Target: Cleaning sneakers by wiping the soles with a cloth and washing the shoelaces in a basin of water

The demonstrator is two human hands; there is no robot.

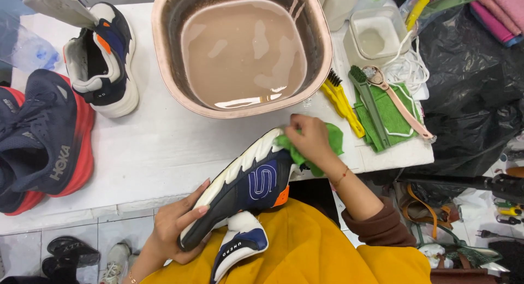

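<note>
A navy and white sneaker (248,188) with an orange heel patch lies tilted over my lap, sole side up toward the table. My left hand (177,226) grips its toe end from below. My right hand (310,139) presses a green cloth (334,139) against the white sole at the heel end. Just beyond stands a pink basin (164,54) of murky brown water.
On the white table (164,153): a matching sneaker (106,63) at the back left, a dark blue and red shoe (46,142) at the left edge, a yellow brush (343,101), a green brush (368,101), a pink brush (396,101) on a green towel, a small tub (376,35).
</note>
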